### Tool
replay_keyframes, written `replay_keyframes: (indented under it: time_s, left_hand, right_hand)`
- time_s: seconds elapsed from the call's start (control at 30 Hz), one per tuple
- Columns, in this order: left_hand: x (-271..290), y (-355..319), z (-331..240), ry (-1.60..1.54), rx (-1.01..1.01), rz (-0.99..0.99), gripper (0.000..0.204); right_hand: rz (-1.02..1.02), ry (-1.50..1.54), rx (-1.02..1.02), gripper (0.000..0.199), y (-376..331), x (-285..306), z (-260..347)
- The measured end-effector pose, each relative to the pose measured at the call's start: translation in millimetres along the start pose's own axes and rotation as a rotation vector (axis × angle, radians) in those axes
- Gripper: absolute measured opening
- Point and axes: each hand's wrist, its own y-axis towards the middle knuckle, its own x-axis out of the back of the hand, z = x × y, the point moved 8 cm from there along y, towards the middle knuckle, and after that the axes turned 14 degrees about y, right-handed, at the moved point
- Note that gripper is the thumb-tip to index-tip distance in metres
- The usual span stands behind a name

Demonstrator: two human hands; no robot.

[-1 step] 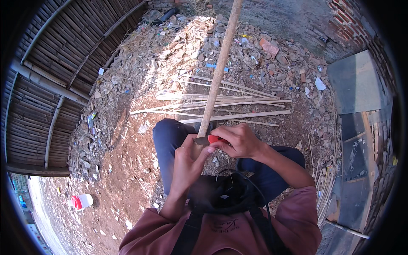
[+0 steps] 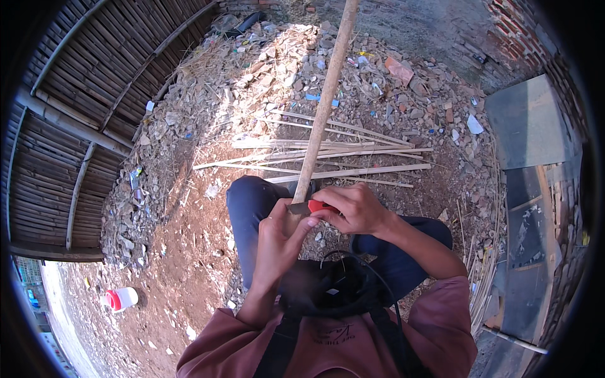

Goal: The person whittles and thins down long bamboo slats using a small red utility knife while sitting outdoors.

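A long, pale wooden pole [image 2: 322, 110] slants up and away from my lap. My left hand [image 2: 276, 238] is closed around its near end, the thumb pointing towards the blade. In my right hand [image 2: 358, 209] I grip a knife by its red handle [image 2: 322, 206]. The short, dark blade [image 2: 299, 208] lies across the pole's near end, between my two hands. Beyond my knees, several pale split wooden strips [image 2: 353, 171] lie crossed over one another on the ground. The pole passes above them.
Rubble [image 2: 277, 69] covers the ground ahead, up to a brick wall [image 2: 513, 31]. A bamboo-slat wall [image 2: 69, 145] stands at the left. Flat panels [image 2: 529, 120] lean at the right. A white container with a red lid [image 2: 120, 299] sits at the lower left.
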Motion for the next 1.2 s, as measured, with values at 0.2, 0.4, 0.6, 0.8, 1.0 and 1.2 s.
replay_keyframes:
  time_s: [0.2,0.4,0.6,0.8,1.0,1.2]
  left_hand:
    - [2.6,-1.3,0.7,0.001,0.073,0.063,0.028]
    - [-0.2,-1.1,-1.3,0.003,0.042,0.014,0.031]
    - [5.0,0.4,-13.9,0.126,0.041,-0.023,0.027]
    - [6.7,1.2,-13.9,0.116,0.016,-0.053,0.026]
    - [6.7,2.9,-9.8,0.124,0.06,-0.032,0.027]
    - [4.5,5.0,-0.3,0.093,0.048,-0.074,0.03]
  right_hand:
    - [-0.028,-0.013,0.018,0.025,-0.1,1.4,4.1]
    - [-0.026,-0.007,0.016,0.022,2.4,2.6,8.0]
    - [-0.034,-0.061,-0.036,0.021,0.6,1.1,7.8]
    - [-0.069,-0.131,-0.028,0.018,1.2,-0.2,10.1]
    - [-0.131,-0.149,-0.022,0.02,-0.6,0.5,12.3]
    - [-0.15,-0.153,-0.061,0.019,2.6,2.4,17.8]
